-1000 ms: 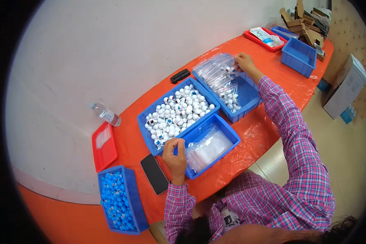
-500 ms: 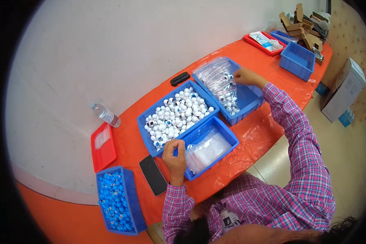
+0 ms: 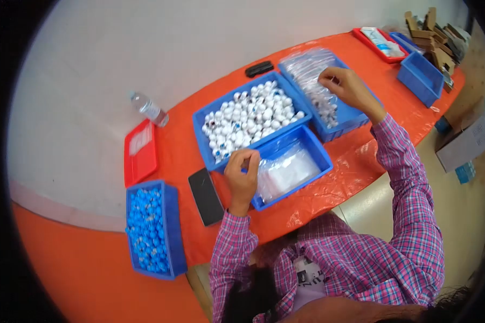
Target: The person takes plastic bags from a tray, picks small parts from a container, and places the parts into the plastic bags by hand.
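Observation:
My left hand (image 3: 241,180) is curled into a pinch at the near edge of the blue bin of white balls (image 3: 253,113). Anything in its fingertips is too small to make out. Beside it is a smaller blue tray (image 3: 324,171) holding flat clear plastic bags (image 3: 291,171). Over the far blue bin (image 3: 355,116), my right hand (image 3: 350,90) has bent fingers with a gap between thumb and forefinger, and I see nothing in them. Below and left of it, clear bags with small balls inside (image 3: 312,75) lie in rows in that bin.
A black phone (image 3: 206,197) lies left of my left hand. Further left stand a bin of blue balls (image 3: 172,231), a red tray (image 3: 152,156) and a water bottle (image 3: 149,109). A black object (image 3: 259,69) lies behind; another blue bin (image 3: 421,78) and cardboard boxes (image 3: 434,40) are far right.
The whole view has shifted, so the table sits higher and further right. My right hand has moved slightly left over the bagged balls and its fingers have parted. My left hand keeps its pinch.

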Motion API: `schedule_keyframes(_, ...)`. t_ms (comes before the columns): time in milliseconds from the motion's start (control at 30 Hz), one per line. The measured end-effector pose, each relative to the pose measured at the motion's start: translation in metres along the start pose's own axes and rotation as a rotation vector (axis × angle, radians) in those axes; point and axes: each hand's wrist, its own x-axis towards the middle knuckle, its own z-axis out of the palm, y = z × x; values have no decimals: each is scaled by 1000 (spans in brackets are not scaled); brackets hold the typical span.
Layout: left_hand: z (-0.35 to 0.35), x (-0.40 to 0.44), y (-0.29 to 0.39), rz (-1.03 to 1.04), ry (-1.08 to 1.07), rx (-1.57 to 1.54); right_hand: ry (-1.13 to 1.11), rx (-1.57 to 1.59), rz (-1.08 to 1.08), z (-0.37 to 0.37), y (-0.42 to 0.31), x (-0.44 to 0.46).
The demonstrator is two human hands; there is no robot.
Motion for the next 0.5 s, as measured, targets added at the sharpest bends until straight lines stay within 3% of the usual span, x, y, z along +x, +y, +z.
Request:
schedule_keyframes(67, -1, -1, 1, -32, 10, 7, -107, 106, -45, 21, -39, -16)
schedule_keyframes(133, -4, 1, 8, 11, -322, 210, -540, 242, -294, 40, -63, -28)
schedule_keyframes(200, -2, 0, 9, 116, -375, 343, -641, 94, -360, 66, -61, -35)
schedule_keyframes(300, 4, -2, 7, 425, -534, 732, -653, 46, -462, 101, -45, -42)
schedule_keyframes(500, 3, -9, -4, 303, -602, 845, -532, -381, -565, 118, -46, -56)
